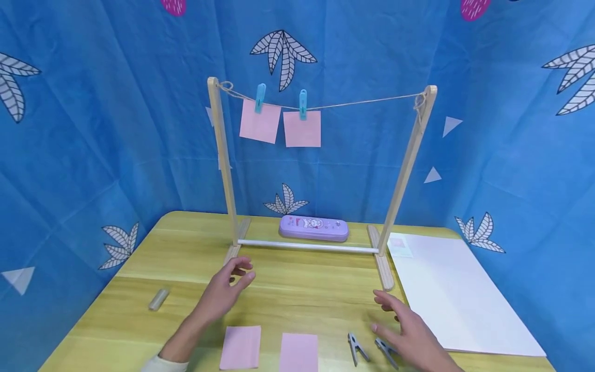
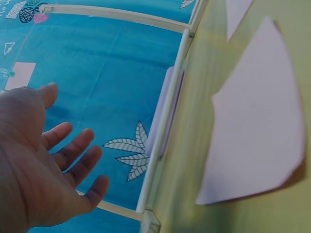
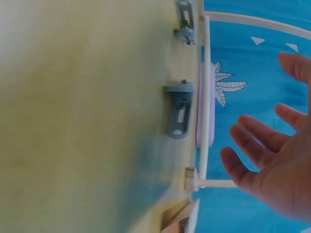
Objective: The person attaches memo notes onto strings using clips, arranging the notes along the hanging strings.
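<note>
My left hand [image 1: 222,292] hovers over the table, fingers loosely bent and holding nothing. Below it lie two pink paper squares, a left one [image 1: 240,349] and a right one [image 1: 299,352]. My right hand [image 1: 411,333], also bare, is above two grey clothespins; one clothespin [image 1: 356,349] shows fully, while the other [image 1: 387,353] is partly under the fingers in the head view. Across a wooden stand [image 1: 403,175] runs a sagging string [image 1: 367,102]. Two pink papers, one tilted [image 1: 260,126] and one nearly level [image 1: 302,133], hang from it by blue clothespins [image 1: 303,103].
A purple pencil case [image 1: 313,229] lies behind the stand's white crossbar [image 1: 307,246]. Large white sheets [image 1: 465,294] cover the table's right side, with a small pale card at their far left corner. A small greyish block [image 1: 159,299] sits at the left. Blue patterned cloth surrounds the table.
</note>
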Motion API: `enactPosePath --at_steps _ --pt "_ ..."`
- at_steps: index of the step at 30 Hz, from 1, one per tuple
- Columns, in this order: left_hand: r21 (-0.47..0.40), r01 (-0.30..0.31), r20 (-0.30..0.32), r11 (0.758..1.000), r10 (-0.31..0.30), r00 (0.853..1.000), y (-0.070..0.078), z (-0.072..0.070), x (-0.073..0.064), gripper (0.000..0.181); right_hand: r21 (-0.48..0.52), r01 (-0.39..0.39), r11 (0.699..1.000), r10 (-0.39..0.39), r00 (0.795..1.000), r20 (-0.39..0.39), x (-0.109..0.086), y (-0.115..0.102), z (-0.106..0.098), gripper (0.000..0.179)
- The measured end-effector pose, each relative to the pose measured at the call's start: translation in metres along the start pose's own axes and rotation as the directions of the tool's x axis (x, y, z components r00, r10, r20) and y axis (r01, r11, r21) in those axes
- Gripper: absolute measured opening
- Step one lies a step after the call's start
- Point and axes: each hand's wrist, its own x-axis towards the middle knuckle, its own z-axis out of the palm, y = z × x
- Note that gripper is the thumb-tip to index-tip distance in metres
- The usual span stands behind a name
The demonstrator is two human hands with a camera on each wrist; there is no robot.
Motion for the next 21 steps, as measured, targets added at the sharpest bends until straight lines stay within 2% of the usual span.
enactPosePath --at_steps 3,6,14,17,21 --pt "0.014 0.035 0.034 0.999 -0.036 0.999 -0.004 0.001 -0.005 0.043 0.016 -0.031 0.999 0.03 0.999 0.045 -0.005 0.006 0.003 0.067" --pt "0.026 0.066 0.071 0.998 -0.068 0.995 -0.008 0.001 -0.011 0.047 0.013 -0.027 1.0 0.026 0.996 0.081 -0.007 0.012 0.005 0.069" --pt "0.128 0.142 0.164 0.982 -0.162 0.973 -0.02 0.001 -0.023 0.053 -0.069 0.112 0.991 -0.1 0.983 0.152 -0.017 0.032 0.006 0.07" --pt "0.18 0.151 0.212 0.972 -0.188 0.959 -0.024 -0.001 -0.029 0.057 -0.114 0.157 0.981 -0.139 0.978 0.155 -0.02 0.038 0.008 0.071" --pt "0.232 0.132 0.251 0.964 -0.191 0.949 -0.027 -0.002 -0.035 0.059 -0.191 0.175 0.966 -0.149 0.979 0.143 -0.025 0.042 0.008 0.069"
